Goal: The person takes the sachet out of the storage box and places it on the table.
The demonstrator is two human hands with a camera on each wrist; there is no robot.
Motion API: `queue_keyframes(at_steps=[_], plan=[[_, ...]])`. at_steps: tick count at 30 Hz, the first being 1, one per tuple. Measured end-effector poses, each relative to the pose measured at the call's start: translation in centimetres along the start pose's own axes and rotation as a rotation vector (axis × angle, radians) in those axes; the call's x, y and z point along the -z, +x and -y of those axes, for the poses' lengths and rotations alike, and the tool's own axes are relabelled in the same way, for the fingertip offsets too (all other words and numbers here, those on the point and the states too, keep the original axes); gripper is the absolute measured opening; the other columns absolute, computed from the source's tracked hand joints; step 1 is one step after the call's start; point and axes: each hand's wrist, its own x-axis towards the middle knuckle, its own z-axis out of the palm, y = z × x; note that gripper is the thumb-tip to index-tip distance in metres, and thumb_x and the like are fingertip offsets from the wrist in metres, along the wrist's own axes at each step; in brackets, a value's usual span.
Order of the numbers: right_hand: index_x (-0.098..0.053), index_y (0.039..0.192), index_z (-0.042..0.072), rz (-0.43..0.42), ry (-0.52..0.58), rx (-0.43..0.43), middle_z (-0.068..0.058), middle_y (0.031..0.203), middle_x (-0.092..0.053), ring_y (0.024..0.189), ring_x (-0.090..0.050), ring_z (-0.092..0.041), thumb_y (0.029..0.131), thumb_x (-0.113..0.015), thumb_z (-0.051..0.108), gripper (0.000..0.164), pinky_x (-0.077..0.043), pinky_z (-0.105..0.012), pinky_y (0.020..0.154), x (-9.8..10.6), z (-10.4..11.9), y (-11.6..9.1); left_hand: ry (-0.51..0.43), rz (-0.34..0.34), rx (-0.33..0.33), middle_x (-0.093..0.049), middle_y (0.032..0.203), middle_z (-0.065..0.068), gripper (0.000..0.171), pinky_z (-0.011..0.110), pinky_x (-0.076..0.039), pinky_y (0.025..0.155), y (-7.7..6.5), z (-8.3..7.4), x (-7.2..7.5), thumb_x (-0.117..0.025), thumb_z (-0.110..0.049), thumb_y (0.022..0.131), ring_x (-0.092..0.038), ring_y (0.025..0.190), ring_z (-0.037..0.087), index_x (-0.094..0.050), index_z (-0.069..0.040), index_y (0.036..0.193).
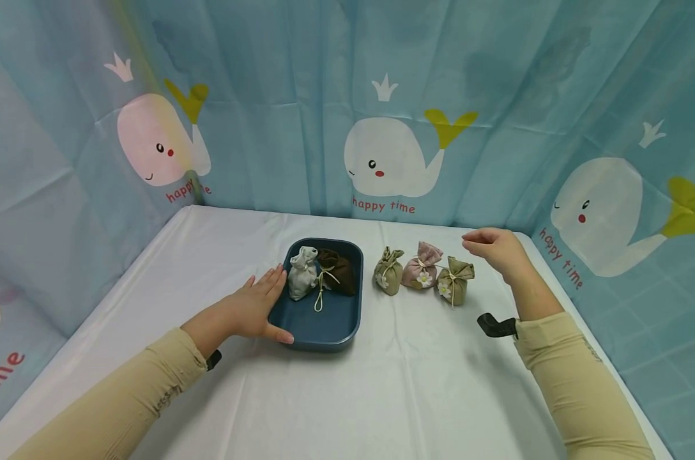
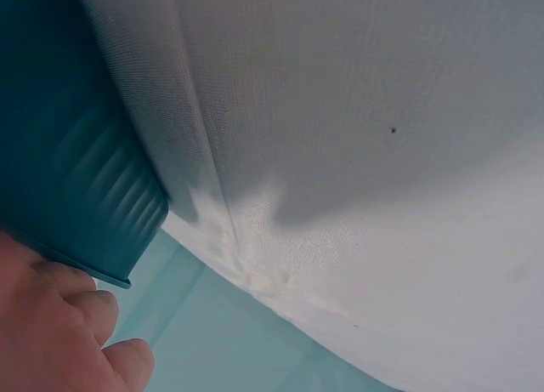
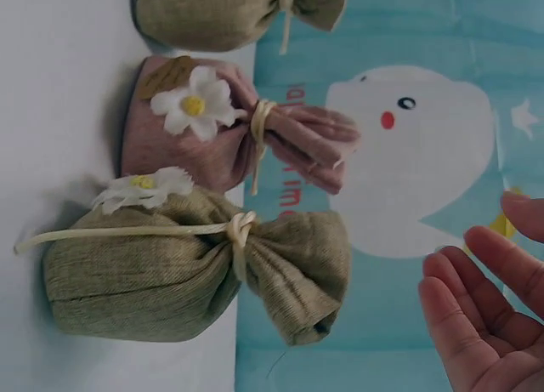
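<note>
My left hand (image 1: 254,305) rests with spread fingers on the left rim of a dark blue plastic tray (image 1: 319,329); the left wrist view shows the tray's ribbed outer wall (image 2: 102,171). Inside the tray lie a pale grey drawstring pouch (image 1: 303,275) and a dark brown one (image 1: 342,275). My right hand (image 1: 499,250) hovers, holding nothing, its fingers loosely bent, beyond and right of a green-brown pouch (image 1: 457,284) with a white flower. Beside that stand a pink pouch (image 1: 421,268) and an olive pouch (image 1: 389,273), each tied with cord.
A white cloth (image 1: 370,396) covers the table. Blue curtains (image 1: 301,128) printed with whales enclose its back and sides. Black straps with camera mounts (image 1: 497,326) sit at my wrists.
</note>
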Motion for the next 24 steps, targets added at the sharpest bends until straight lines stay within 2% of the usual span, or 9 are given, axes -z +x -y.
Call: queue_keyframes(at_steps=[13,24], plan=[[-0.058,0.12,0.003,0.037,0.017,0.079,-0.018,0.121,-0.055,0.113,-0.049,-0.033,0.09,-0.058,0.032,0.042,-0.036,-0.051,0.096,-1.1,2.8,0.4,0.012,-0.001,-0.004,0.006,0.152,0.015,0.131,0.057,-0.008,0.107,0.0,0.1,-0.1,-0.05,-0.084,0.059,0.001,0.139,0.032,0.0,-0.001,0.146],[-0.061,0.115,0.004,0.07,0.025,0.144,-0.016,0.116,-0.059,0.11,-0.051,-0.03,0.09,-0.06,0.028,0.035,-0.039,-0.047,0.093,-3.3,5.6,1.2,-0.012,-0.001,-0.005,0.006,0.152,0.016,0.131,0.058,-0.006,0.106,-0.1,0.0,0.1,-0.052,-0.083,0.058,0.002,0.139,0.032,-0.001,0.001,0.146]])
